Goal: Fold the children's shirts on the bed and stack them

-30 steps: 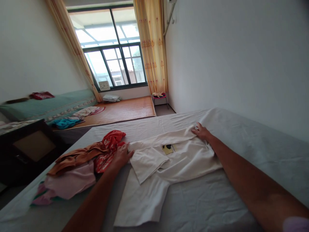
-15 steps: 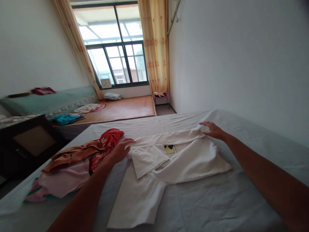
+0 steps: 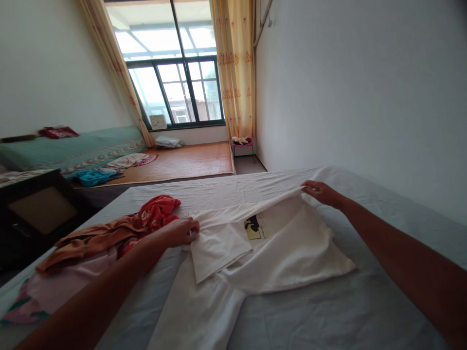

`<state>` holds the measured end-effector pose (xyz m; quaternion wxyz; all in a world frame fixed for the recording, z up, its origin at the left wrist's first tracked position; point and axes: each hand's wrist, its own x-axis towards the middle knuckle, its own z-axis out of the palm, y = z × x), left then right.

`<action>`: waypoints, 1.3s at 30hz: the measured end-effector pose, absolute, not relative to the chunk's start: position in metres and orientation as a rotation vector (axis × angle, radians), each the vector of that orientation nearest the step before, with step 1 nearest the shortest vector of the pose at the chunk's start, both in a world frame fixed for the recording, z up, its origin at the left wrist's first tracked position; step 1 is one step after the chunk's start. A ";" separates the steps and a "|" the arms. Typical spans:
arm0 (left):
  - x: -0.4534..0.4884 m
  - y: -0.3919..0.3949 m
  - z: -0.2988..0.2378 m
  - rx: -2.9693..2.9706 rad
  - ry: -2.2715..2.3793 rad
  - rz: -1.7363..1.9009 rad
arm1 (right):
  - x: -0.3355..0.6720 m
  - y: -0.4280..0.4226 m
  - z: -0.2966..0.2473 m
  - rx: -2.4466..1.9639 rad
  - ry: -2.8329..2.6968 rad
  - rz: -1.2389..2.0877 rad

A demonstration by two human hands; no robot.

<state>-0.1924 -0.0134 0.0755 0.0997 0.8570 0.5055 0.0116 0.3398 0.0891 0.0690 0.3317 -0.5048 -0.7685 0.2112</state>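
Observation:
A white T-shirt [image 3: 280,262] with a black and yellow print on it is spread on the bed, one sleeve folded over toward the middle. My right hand [image 3: 323,193] pinches the shirt's far edge and holds that corner raised off the sheet. At the left end of the same edge, the fingers of my left hand [image 3: 184,232] are closed on the cloth. Under and beyond my left forearm lies a heap of clothes, with a red patterned garment [image 3: 159,206], a brown garment [image 3: 95,239] and a pale pink garment [image 3: 76,282].
The bed's light grey sheet [image 3: 292,316] reaches the white wall [image 3: 357,87] on the right. A dark cabinet [image 3: 40,209] stands at the left. Beyond are a low bed with a brown mat [image 3: 186,160], a small stool [image 3: 242,143] and a window [image 3: 175,92].
Both hands have closed on the shirt's far edge. The right corner has been lifted, uncovering more of the print. The view has shifted slightly.

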 end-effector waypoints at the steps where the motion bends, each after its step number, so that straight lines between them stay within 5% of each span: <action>1: -0.192 -0.013 0.080 2.481 1.497 0.025 | 0.337 0.093 0.075 -1.282 -1.886 0.595; 14: -0.186 0.002 0.086 2.468 1.386 0.191 | 0.309 0.144 0.062 -1.394 -1.670 0.643; 23: -0.209 0.097 0.132 1.236 1.476 1.192 | 0.303 0.194 0.097 -1.459 -1.590 0.541; 29: -0.183 0.153 0.105 1.111 1.419 1.509 | 0.287 0.236 0.090 -1.707 -1.688 0.155; 35: -0.176 0.157 0.073 1.428 1.569 1.504 | 0.275 0.234 0.062 -1.751 -1.621 0.096; 39: -0.176 0.106 0.065 1.906 1.534 1.169 | 0.274 0.186 0.055 -1.550 -1.923 0.274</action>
